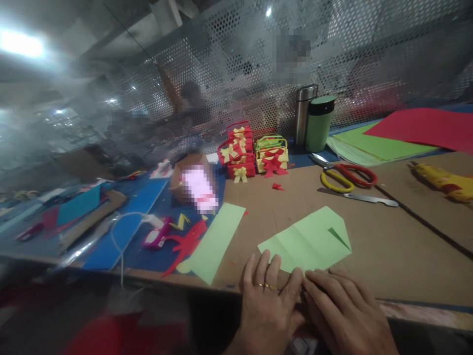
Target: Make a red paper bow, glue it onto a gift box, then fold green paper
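Note:
A light green sheet of paper [306, 241] lies on the cardboard in front of me, with crease lines across it, a cut-off far corner and a dark slit near its right end. At its near edge, my left hand [271, 296] pinches the paper between index finger and thumb; its other fingers stretch out toward the sheet's left part. My right hand [345, 308] meets it there, fingers closed over the same edge and thumb hidden below. A second light green strip [218, 241] rests flat to the left.
Scissors [345, 177] and a metal blade [365, 198] lie beyond the paper. Small red paper baskets [240, 167] and yellow ones [271, 160] with bows stand at the back, near a green cup [320, 125] and a steel flask [301, 118]. Red paper scraps [188, 241] lie left.

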`<act>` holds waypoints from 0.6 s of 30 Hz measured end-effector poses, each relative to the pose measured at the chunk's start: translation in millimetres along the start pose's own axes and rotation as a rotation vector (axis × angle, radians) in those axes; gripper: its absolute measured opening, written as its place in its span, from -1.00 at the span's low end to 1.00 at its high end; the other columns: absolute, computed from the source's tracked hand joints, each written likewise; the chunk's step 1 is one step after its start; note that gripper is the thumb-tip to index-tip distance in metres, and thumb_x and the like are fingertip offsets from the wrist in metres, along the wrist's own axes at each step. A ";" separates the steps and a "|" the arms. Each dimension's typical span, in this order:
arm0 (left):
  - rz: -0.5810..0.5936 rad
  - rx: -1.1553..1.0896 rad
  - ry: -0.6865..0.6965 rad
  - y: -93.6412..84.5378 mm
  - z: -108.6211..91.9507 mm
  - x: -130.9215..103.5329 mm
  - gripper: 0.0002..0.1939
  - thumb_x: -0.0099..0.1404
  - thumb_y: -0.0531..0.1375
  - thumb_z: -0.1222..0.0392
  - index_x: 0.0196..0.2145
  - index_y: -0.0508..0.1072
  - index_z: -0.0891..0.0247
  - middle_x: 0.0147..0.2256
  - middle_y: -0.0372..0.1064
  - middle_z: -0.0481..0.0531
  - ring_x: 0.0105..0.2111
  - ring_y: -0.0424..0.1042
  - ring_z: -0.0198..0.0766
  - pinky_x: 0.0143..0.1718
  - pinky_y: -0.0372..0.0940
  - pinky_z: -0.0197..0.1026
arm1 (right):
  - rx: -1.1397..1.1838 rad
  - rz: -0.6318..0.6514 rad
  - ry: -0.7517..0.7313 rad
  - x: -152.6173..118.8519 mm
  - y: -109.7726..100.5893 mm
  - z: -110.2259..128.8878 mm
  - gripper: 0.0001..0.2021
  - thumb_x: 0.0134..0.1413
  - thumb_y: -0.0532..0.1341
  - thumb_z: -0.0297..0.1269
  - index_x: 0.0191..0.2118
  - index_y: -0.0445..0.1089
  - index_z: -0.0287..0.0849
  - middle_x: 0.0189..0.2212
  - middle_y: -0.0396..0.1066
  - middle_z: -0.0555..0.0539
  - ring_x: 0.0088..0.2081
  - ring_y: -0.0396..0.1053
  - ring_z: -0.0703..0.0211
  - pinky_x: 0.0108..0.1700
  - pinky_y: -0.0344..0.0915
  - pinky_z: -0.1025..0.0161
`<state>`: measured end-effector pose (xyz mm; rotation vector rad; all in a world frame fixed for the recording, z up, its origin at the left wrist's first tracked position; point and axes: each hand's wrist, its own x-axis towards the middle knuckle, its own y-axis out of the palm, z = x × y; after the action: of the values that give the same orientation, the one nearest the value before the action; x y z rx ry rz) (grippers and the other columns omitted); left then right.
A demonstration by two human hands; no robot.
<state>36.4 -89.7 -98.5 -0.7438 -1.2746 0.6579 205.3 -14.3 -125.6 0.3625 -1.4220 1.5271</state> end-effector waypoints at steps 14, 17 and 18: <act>-0.036 0.019 -0.021 -6.9 -8.2 4.5 -0.48 0.30 0.29 -0.13 0.12 0.50 0.17 0.08 0.47 0.13 0.23 0.29 0.02 0.32 0.02 0.10 | -0.081 -0.011 -0.060 9.4 -3.2 0.7 -0.78 0.33 0.12 -0.39 -0.02 0.48 -0.17 -0.17 0.57 -0.17 -0.11 0.44 0.05 0.00 0.26 0.09; 0.006 0.034 0.015 -6.5 -9.8 2.9 -0.52 0.39 0.20 -0.08 0.13 0.49 0.24 0.02 0.51 0.11 0.16 0.35 -0.05 0.27 0.04 0.03 | -0.076 -0.021 -0.053 12.6 -4.8 3.0 -0.79 0.35 0.11 -0.41 -0.04 0.48 -0.18 -0.19 0.57 -0.17 -0.13 0.43 0.05 0.00 0.27 0.10; 0.011 0.033 0.017 -5.5 -9.9 1.8 -0.54 0.41 0.18 -0.05 0.14 0.48 0.26 0.02 0.52 0.10 0.14 0.35 -0.08 0.26 0.04 0.02 | -0.076 -0.022 -0.054 13.7 -5.5 3.8 -0.79 0.35 0.11 -0.41 -0.04 0.48 -0.19 -0.19 0.56 -0.18 -0.13 0.43 0.05 0.00 0.27 0.10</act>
<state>46.7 -92.9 -94.4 -0.7281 -1.2422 0.6786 201.7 -12.5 -110.9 0.3746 -1.5086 1.4506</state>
